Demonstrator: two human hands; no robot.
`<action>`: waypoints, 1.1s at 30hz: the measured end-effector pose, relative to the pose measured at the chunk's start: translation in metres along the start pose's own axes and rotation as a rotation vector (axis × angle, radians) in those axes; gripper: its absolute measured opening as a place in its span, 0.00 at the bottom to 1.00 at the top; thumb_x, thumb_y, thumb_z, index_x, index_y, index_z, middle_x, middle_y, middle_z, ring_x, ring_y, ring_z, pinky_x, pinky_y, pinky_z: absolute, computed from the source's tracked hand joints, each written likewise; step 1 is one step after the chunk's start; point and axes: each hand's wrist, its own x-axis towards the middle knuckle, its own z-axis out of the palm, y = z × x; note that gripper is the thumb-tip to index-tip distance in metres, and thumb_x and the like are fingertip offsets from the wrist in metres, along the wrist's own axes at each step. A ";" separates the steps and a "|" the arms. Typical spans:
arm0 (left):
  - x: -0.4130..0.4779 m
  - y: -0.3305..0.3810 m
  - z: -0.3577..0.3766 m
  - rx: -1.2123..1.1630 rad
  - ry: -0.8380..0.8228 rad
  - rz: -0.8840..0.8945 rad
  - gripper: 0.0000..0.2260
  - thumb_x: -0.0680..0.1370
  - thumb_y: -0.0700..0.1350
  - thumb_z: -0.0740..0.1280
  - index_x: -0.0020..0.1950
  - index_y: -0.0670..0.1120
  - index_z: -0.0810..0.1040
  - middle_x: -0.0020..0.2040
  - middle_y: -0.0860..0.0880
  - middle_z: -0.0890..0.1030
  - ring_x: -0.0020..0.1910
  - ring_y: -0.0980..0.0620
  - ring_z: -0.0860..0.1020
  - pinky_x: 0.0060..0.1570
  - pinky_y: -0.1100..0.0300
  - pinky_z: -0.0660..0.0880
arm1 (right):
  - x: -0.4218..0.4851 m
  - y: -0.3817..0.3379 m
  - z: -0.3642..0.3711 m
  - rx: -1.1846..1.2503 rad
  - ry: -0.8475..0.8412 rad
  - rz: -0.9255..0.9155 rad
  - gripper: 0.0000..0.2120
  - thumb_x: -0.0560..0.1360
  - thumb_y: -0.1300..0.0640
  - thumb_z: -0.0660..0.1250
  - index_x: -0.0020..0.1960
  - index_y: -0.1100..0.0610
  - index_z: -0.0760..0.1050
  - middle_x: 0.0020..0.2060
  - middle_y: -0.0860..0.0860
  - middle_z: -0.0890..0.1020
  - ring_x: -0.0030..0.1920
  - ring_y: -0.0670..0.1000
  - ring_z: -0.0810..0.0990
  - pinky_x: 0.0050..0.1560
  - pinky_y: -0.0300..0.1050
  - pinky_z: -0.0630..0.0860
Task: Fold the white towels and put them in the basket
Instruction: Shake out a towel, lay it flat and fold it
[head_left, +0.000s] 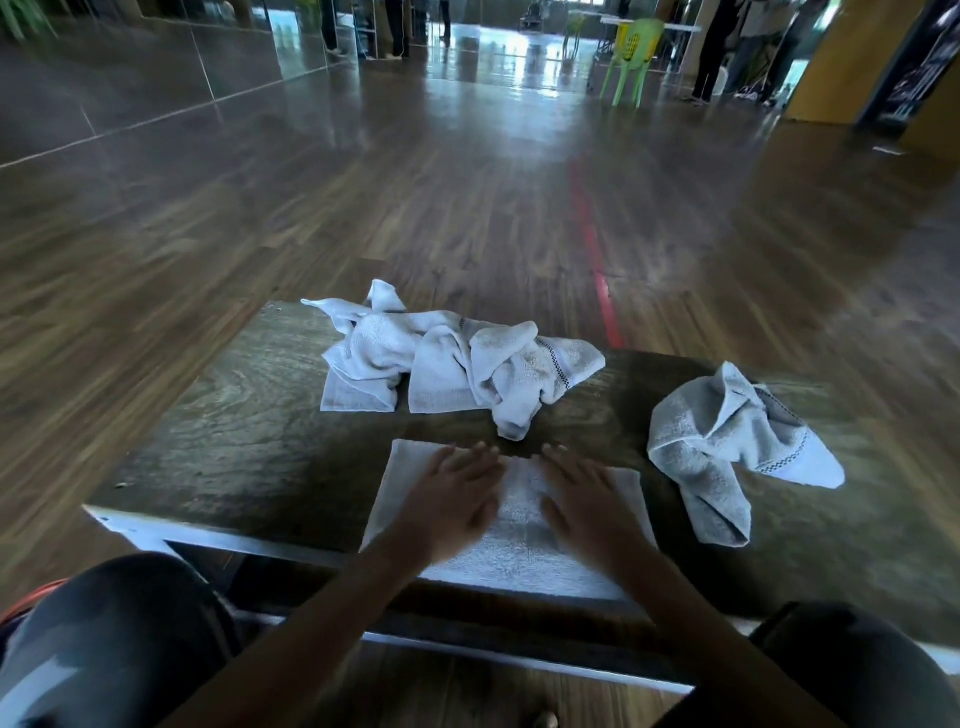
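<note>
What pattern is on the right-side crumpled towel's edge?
A dark checked stripe along the crumpled towel, seen in the head view.

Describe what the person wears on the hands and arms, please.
The left hand and right hand are bare: no gloves, and no ring, watch or bracelet visible, though both are slightly blurred. No sleeve shows on either arm in view.

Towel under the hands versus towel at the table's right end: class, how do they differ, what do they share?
The towel under the hands lies flat; the right-end towel is crumpled. The left hand and right hand rest on the former; nothing touches the right-end towel. Both are white.
</note>
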 end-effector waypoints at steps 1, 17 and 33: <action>-0.003 0.005 0.006 0.042 -0.072 -0.003 0.21 0.78 0.51 0.54 0.66 0.46 0.76 0.66 0.49 0.77 0.66 0.51 0.73 0.63 0.49 0.70 | -0.003 -0.003 0.009 -0.008 -0.077 -0.021 0.25 0.80 0.47 0.47 0.65 0.58 0.73 0.65 0.55 0.76 0.64 0.55 0.75 0.57 0.55 0.76; -0.013 -0.049 -0.001 0.215 -0.290 -0.456 0.32 0.78 0.59 0.35 0.78 0.44 0.50 0.78 0.46 0.49 0.77 0.47 0.44 0.68 0.39 0.32 | -0.009 0.084 -0.015 -0.227 -0.225 0.114 0.33 0.79 0.38 0.39 0.71 0.55 0.68 0.70 0.52 0.70 0.68 0.53 0.72 0.71 0.59 0.55; 0.012 0.158 0.012 -0.274 -0.068 0.042 0.13 0.69 0.59 0.66 0.46 0.54 0.81 0.48 0.55 0.80 0.49 0.52 0.77 0.53 0.53 0.61 | -0.008 0.109 -0.024 -0.102 -0.175 0.165 0.16 0.80 0.49 0.55 0.66 0.48 0.72 0.62 0.51 0.73 0.64 0.54 0.69 0.61 0.57 0.57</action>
